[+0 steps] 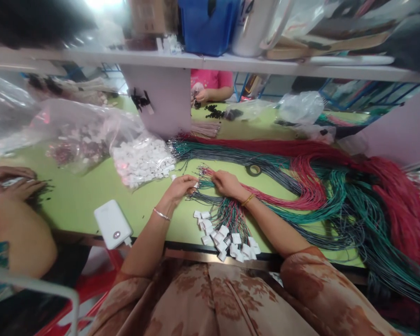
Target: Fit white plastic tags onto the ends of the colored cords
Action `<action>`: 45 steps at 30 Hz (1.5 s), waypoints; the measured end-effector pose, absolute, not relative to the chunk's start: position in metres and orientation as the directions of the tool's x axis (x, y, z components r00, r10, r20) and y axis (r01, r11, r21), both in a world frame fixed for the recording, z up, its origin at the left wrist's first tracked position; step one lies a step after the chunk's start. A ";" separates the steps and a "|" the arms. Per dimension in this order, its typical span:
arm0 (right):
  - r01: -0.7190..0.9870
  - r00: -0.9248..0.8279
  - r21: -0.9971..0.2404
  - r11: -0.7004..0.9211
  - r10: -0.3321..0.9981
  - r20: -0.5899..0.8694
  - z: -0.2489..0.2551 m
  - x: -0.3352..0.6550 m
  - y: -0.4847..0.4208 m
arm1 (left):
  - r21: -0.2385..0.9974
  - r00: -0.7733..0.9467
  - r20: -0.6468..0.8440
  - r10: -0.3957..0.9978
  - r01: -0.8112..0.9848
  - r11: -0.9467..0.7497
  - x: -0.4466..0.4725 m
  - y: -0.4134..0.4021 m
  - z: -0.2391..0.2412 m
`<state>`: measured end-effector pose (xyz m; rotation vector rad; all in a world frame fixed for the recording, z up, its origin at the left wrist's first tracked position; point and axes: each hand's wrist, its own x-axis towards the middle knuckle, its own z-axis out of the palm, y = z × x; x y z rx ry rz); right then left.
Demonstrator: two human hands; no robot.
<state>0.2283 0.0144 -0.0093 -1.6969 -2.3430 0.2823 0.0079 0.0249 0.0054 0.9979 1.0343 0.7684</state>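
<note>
My left hand point(180, 187) is closed in a pinch on a small white connector, just left of the wire ends. My right hand point(228, 183) is closed on thin wire ends where the red, green and dark wires point(301, 186) fan in from the right. Below both hands lies a bunch of wires ending in several white plastic connectors point(227, 240) near the table's front edge. A clear bag of loose white connectors point(140, 161) sits to the upper left of my left hand.
A white power bank point(112, 224) lies at the green table's point(84, 196) front edge. A co-worker's hands point(14, 182) work at the far left. Another person in pink point(210, 84) sits across. A tape roll point(255, 169), plastic bags and a shelf stand behind.
</note>
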 end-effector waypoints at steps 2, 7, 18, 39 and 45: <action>0.910 -0.239 -0.325 0.259 0.966 0.101 -0.009 0.230 0.014 | 0.927 0.337 -0.320 0.885 -0.084 0.367 0.009 0.025 0.004; 0.780 -0.175 -0.571 0.256 0.965 0.194 -0.007 0.229 0.016 | 0.923 0.302 -0.263 0.916 -0.199 0.330 0.016 0.022 0.000; 0.706 -0.362 -0.630 0.324 0.929 0.073 -0.012 0.208 0.037 | 0.924 0.331 -0.275 0.902 -0.167 0.343 0.015 0.025 -0.008; 0.395 -0.303 -0.868 0.300 0.935 0.186 0.005 0.203 0.027 | 0.858 0.285 -0.270 0.920 -0.361 0.364 0.022 0.021 -0.005; 0.320 -0.237 -0.920 0.225 0.960 0.152 -0.002 0.201 0.017 | 0.827 0.320 -0.261 0.911 -0.412 0.382 0.025 0.022 -0.009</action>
